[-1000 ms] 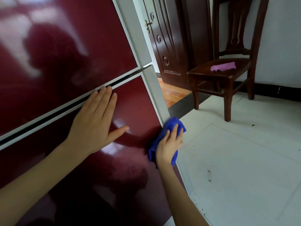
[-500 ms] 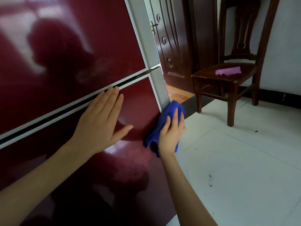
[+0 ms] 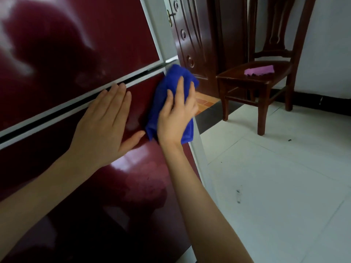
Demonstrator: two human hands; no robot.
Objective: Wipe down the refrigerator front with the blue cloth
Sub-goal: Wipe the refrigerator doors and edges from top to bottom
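Observation:
The refrigerator front (image 3: 62,54) is glossy dark red with pale grey trim, split by a slanted gap between the upper and lower doors. My right hand (image 3: 175,114) presses the folded blue cloth (image 3: 165,92) against the top right corner of the lower door, just under the gap and beside the grey right edge. My left hand (image 3: 103,128) lies flat and spread on the lower door, fingertips touching the trim below the gap, thumb almost at the cloth.
A dark wooden chair (image 3: 266,80) stands to the right against the white wall, with a pink cloth (image 3: 259,70) on its seat. A dark wooden door (image 3: 191,40) is behind the refrigerator's edge. White floor tiles (image 3: 275,177) spread to the right.
My right hand has slid the blue cloth up along the lower door's right edge to just under the gap. My left hand has stayed flat on the door.

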